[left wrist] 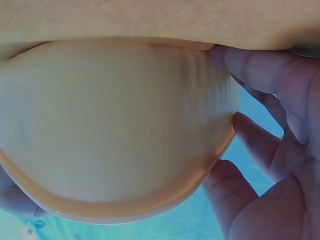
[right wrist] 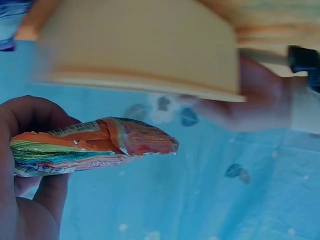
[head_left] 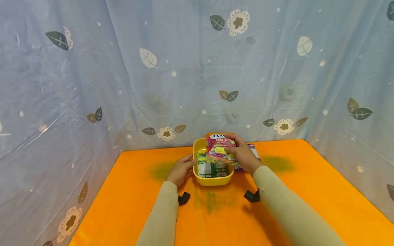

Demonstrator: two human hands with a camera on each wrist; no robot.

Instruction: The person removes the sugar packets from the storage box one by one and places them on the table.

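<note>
A yellow plastic bin (head_left: 213, 181) stands on the orange table, with a green candy packet (head_left: 212, 169) lying inside it. Over the bin's right side, my right hand (head_left: 244, 155) grips a pink and orange Fox's Fruits candy packet (head_left: 219, 148), thumb on its front. That packet (right wrist: 95, 147) shows edge-on in the right wrist view, below the tilted-looking bin (right wrist: 145, 45). My left hand (head_left: 181, 169) touches the bin's left outer side. In the left wrist view, its extended fingers (left wrist: 255, 142) rest against the bin wall (left wrist: 110, 125).
A purple packet (head_left: 253, 150) lies right of the bin, partly hidden by the right hand. Black pieces (head_left: 252, 196) show at both wrists. Behind the orange table (head_left: 138, 205) hangs a blue curtain (head_left: 191, 85) with leaves and flowers, also along both sides.
</note>
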